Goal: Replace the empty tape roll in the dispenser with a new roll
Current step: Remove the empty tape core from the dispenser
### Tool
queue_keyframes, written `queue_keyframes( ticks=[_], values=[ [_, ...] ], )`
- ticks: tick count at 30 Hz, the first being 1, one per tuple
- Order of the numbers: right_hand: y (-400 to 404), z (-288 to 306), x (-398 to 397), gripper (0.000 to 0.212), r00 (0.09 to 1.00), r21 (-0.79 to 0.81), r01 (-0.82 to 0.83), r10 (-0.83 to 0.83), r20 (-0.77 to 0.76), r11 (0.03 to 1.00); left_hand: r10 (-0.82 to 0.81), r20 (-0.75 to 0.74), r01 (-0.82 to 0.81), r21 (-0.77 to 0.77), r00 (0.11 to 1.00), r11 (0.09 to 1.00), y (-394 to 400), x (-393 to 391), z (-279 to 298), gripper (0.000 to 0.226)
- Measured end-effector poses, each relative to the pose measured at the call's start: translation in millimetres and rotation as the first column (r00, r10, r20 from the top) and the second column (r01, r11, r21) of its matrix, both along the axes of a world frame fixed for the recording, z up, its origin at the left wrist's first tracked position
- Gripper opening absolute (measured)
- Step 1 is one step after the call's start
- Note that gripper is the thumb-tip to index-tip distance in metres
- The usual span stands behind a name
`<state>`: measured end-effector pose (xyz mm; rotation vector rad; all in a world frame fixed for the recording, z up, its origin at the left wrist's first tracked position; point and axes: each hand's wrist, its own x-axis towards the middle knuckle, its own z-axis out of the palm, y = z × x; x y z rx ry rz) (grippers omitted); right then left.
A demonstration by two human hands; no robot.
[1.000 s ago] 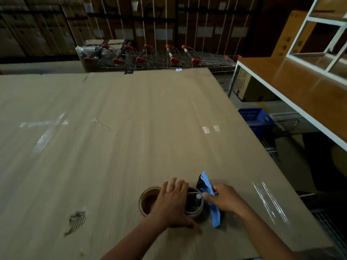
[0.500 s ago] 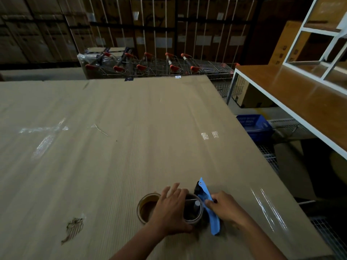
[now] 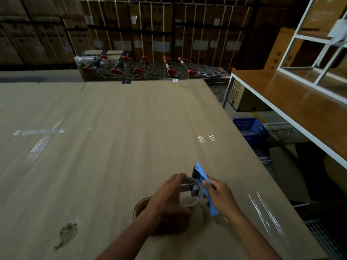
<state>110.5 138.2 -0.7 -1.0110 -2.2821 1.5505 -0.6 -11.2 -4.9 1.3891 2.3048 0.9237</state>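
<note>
Currently we are holding the tape dispenser (image 3: pixel 205 186) in our right hand (image 3: pixel 218 196), fingers curled round its blue handle, whose long axis is running from the near right up and away toward the black head at the far end. Our left hand (image 3: pixel 169 201) is gripping the thin pale ring of the empty roll (image 3: pixel 195 198), which is encircling the dispenser's dark spindle (image 3: pixel 194 190) and tilting off it toward us. The new roll (image 3: pixel 139 208) is lying flat on the cardboard-covered table (image 3: pixel 131 137), just to the left of the left wrist and partly hidden by it. We are judging the left hand the nearer one for fetching it.
</note>
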Motion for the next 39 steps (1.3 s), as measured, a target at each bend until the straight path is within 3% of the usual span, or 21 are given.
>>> queue_keyframes(
  ticks=[5, 11, 23, 29, 39],
  values=[
    [1, 12, -22, 0.032, 0.999, 0.039, 0.037, -0.036, -0.019, 0.999, 0.055, -0.005, -0.054, 0.052, 0.998, 0.997, 12, -21, 8, 0.079],
    [9, 26, -50, 0.032, 0.999, -0.215, -0.033, 0.023, -0.049, 0.976, 0.095, -0.032, -0.094, 0.028, 0.995, 0.995, 25, -52, 19, 0.082],
    [18, 23, -73, 0.038, 0.996, -0.193, -0.010, -0.007, -0.087, 0.981, 0.090, -0.043, -0.086, 0.092, 0.995, 0.992, 27, -70, 32, 0.079],
    [19, 20, -73, 0.035, 0.996, -0.214, -0.006, -0.013, -0.088, 0.977, 0.094, -0.067, -0.087, 0.101, 0.993, 0.991, 25, -74, 40, 0.089],
    [21, 8, -63, 0.030, 0.994, -0.268, 0.006, -0.034, -0.099, 0.963, 0.088, -0.065, -0.078, 0.144, 0.994, 0.986, 26, -76, 52, 0.085]
  ],
)
